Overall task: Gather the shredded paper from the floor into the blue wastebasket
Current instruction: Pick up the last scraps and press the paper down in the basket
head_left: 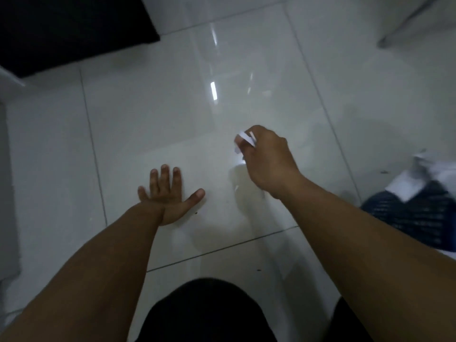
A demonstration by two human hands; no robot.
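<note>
My right hand (267,159) hovers just above the glossy white tile floor at centre right, its fingers curled round a small bunch of white shredded paper (243,140) that sticks out past the knuckles. My left hand (167,193) lies flat on the floor to the left of it, fingers spread and straight, holding nothing. The blue wastebasket (414,218), a dark blue mesh one, sits at the right edge, blurred, with white paper (404,186) at its top.
A black object (69,30) fills the upper left corner. A grey metal furniture leg (404,25) slants in at the upper right. My knees in black clothing (209,312) are at the bottom. Tiny dark specks dot the tiles.
</note>
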